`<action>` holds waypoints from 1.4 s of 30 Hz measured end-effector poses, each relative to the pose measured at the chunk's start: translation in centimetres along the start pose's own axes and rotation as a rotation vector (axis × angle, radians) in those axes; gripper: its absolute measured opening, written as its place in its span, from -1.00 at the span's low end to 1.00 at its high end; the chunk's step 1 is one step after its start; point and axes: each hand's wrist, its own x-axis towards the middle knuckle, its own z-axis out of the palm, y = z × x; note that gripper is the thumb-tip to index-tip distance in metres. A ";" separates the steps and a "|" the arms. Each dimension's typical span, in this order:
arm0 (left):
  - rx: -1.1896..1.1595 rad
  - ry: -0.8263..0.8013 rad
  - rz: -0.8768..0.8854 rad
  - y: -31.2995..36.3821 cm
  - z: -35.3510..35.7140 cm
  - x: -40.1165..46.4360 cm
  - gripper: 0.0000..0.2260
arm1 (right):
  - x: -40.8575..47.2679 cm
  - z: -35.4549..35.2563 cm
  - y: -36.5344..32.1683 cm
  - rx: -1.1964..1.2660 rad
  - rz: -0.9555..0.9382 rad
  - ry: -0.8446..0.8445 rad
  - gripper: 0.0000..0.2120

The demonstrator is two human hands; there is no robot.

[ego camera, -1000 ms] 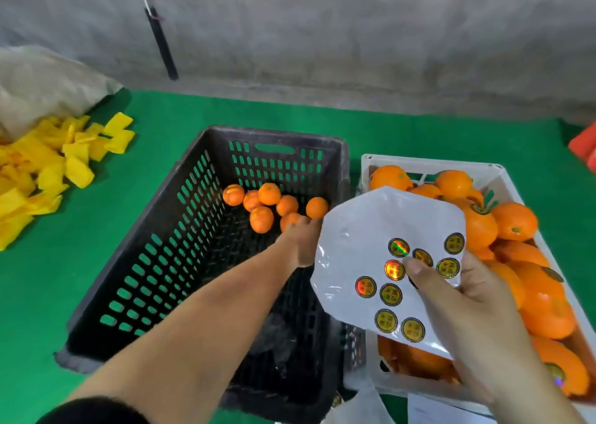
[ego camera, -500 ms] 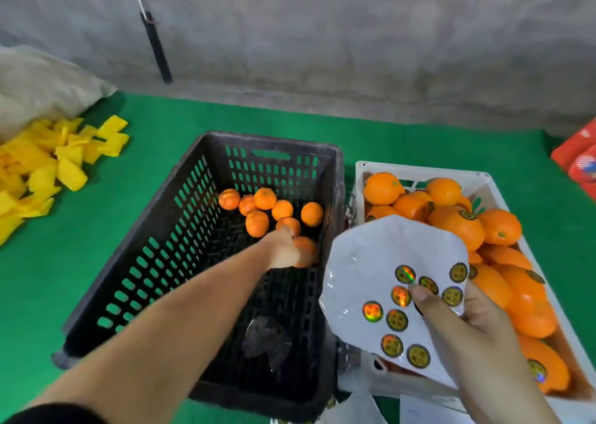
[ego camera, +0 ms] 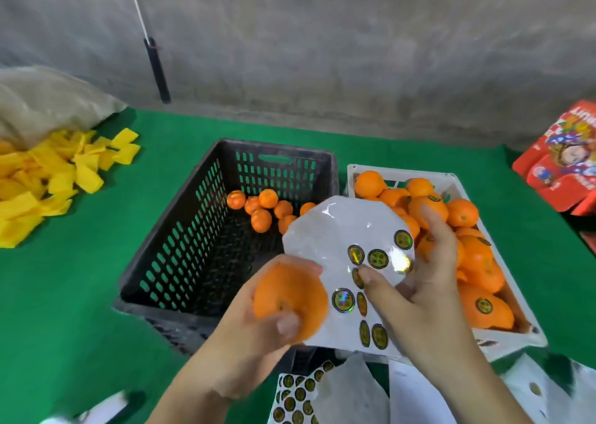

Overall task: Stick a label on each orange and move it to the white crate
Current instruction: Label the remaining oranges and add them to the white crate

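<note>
My left hand (ego camera: 254, 336) grips an orange (ego camera: 290, 298) just in front of the black crate (ego camera: 180, 239), next to the label sheet. My right hand (ego camera: 416, 281) holds the white label sheet (ego camera: 325, 230), thumb pressed on its face among round gold stickers (ego camera: 376, 258). Several unlabelled oranges (ego camera: 261, 220) lie at the far end of the black crate. The white crate (ego camera: 458, 183) on the right is filled with labelled oranges (ego camera: 483, 307).
More sticker sheets (ego camera: 296, 394) and white papers (ego camera: 416, 394) lie at the near edge. A pile of yellow wrappers (ego camera: 48, 178) and a sack (ego camera: 48, 101) sit at the left. A red package (ego camera: 561, 162) stands at the far right on the green cloth (ego camera: 80, 294).
My left hand took an orange from the black crate and drew it back toward me, up beside the label sheet. The right hand shifted the sheet slightly left and up.
</note>
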 end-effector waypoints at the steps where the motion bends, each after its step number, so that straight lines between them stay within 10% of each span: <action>1: -0.012 0.011 -0.026 0.3 0.6 -0.5 -0.39 | -0.5 0.2 -0.2 -0.099 -0.082 0.018 -0.26; 6: -0.035 0.008 -0.006 0.0 2.1 -2.4 -0.32 | -1.8 0.0 -1.9 -0.646 -0.183 0.085 -0.77; 22: 0.051 -0.107 0.070 0.2 2.4 -3.8 -0.32 | -2.1 -2.5 -4.1 -0.144 0.227 0.114 -0.82; 26: 0.194 -0.039 0.007 0.2 2.4 -4.0 -0.43 | -2.9 -2.9 -5.4 -0.689 -0.329 0.545 -0.88; 30: 0.250 -0.062 -0.043 0.0 3.4 -3.4 -0.41 | -4.5 -0.8 -6.7 -0.755 -0.715 0.056 -0.84; 37: 0.097 -0.169 -0.093 -0.8 4.0 -3.0 -0.16 | -5.1 -1.5 -6.0 -0.828 -0.468 -0.364 -0.60; 40: 0.026 -0.114 -0.187 -0.6 5.4 -2.1 0.39 | -5.3 -1.7 -5.1 -0.862 -0.301 -0.550 -0.35; 42: 0.004 -0.122 -0.189 -1.7 5.2 -2.2 0.02 | -5.5 -1.6 -4.2 -0.837 -0.314 -0.517 -0.36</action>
